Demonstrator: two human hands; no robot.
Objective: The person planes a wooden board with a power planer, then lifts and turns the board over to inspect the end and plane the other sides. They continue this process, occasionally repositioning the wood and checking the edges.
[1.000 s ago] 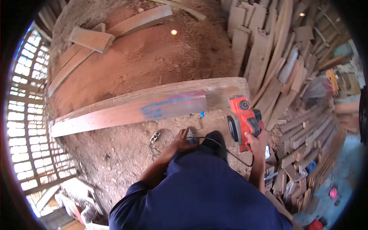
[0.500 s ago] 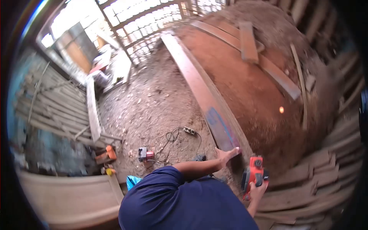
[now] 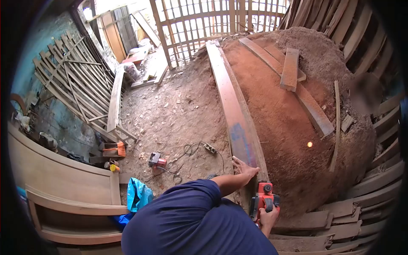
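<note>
Plank [image 3: 229,95], long and reddish, stretches ahead of both hands toward the slatted fence [image 3: 204,25], its near end just beside the planer. Beyond its right edge, forward and right of the left hand, rises a mound of sawdust [image 3: 272,97]; off its left edge, floor [image 3: 170,114] lies mostly open. Stacked boards [image 3: 340,225] crowd near the right hand's outer side, leaving less room there. The red planer [image 3: 264,199] sits at the plank's near end; contact beneath is hidden. The right hand [image 3: 268,216] is closed around its handle. The left hand [image 3: 245,169], fingers spread and gripping nothing, rests on the plank ahead of the planer. Left of that hand, a cable [image 3: 178,163] curls across the floor. Just ahead of it, blue marking [image 3: 241,138] forms no readable word; any lettering on the planer is too small to read.
</note>
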